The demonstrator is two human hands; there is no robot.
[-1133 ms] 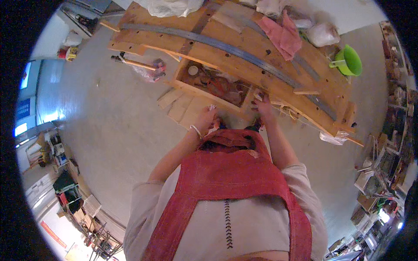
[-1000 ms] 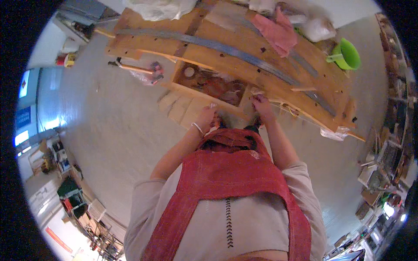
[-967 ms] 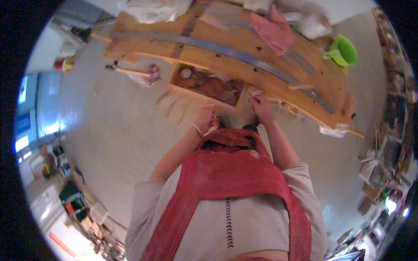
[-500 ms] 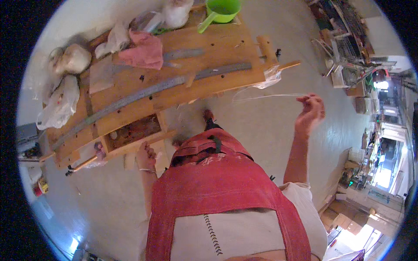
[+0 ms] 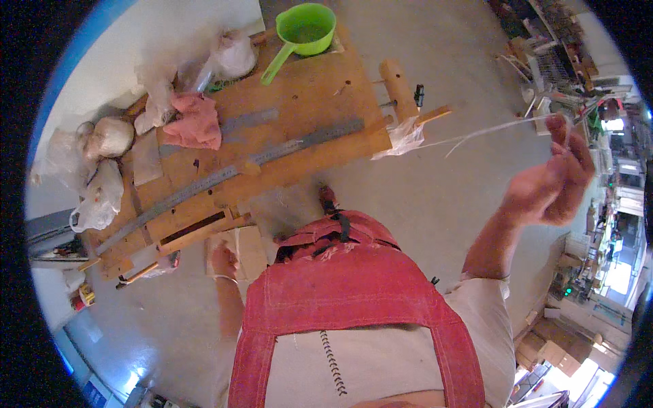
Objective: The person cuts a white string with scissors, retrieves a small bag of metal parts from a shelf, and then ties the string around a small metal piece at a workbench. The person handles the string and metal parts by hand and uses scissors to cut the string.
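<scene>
Thin pale thread (image 5: pixel 503 125) in the right hand (image 5: pixel 549 180), left hand (image 5: pixel 223 258) near the front edge of the wooden workbench (image 5: pixel 292 102).

Thread (image 5: pixel 507 124), mine: fine, pale and smooth with a faint shine; whether cotton or plastic I cannot tell. Bench (image 5: pixel 299 92): wood, smooth-faced, with a low satin sheen. Long strip (image 5: pixel 333 132) upon it: grey, metal by its look, dull. Scoop (image 5: pixel 316 47): moulded green plastic, smooth, mildly glossy. Rag (image 5: pixel 196 126): soft pink cloth, matt, rumpled. Bag (image 5: pixel 102 200): thin white plastic film, crinkled, catching light in its folds. Second bag (image 5: pixel 406 138): clearer film, creased, shiny. My apron (image 5: pixel 354 292): heavy red cloth, matt, stitched. My shirt (image 5: pixel 381 357): pale cloth, matt, plain-faced. Floor (image 5: pixel 422 217): hard, grey, smooth, slightly glossy.
</scene>
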